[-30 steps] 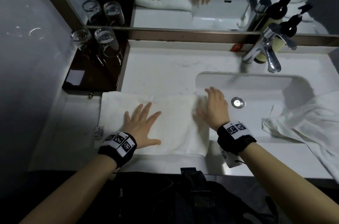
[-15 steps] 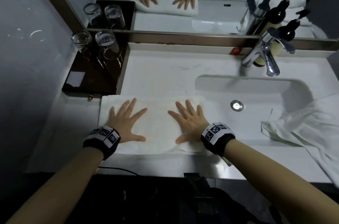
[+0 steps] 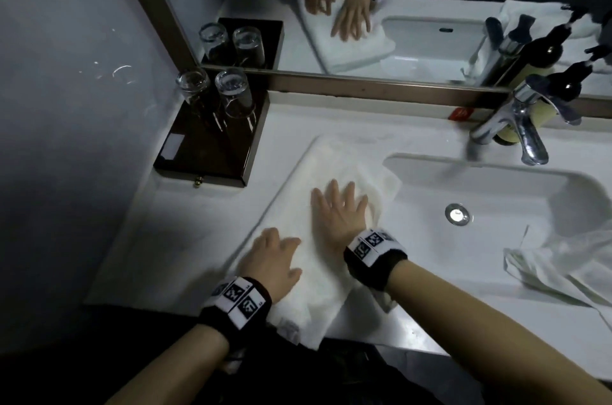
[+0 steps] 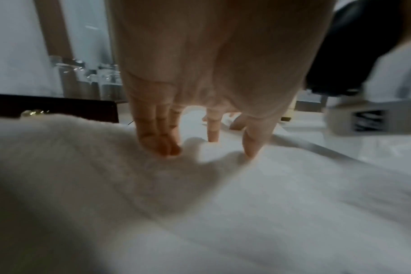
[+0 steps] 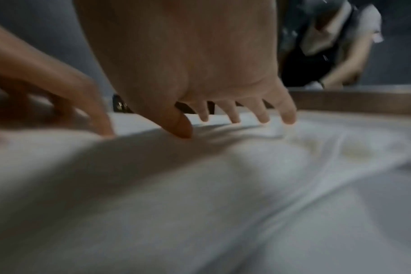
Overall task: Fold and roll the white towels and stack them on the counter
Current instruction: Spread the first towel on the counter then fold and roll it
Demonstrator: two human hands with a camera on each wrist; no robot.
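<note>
Head view: both hands lie flat, fingers extended, grasping nothing, on the folded white towel (image 3: 331,179), which lies aslant over the bench's (image 3: 205,222) front edge; left hand (image 3: 270,260) nearer, right hand (image 3: 339,210) beyond.

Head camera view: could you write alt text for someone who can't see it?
Two bare hands, left hand and right hand, press flat on a folded white terry towel lying diagonally on a white bathroom counter beside the sink basin. Two clear upturned glasses stand on a dark wooden tray.
</note>
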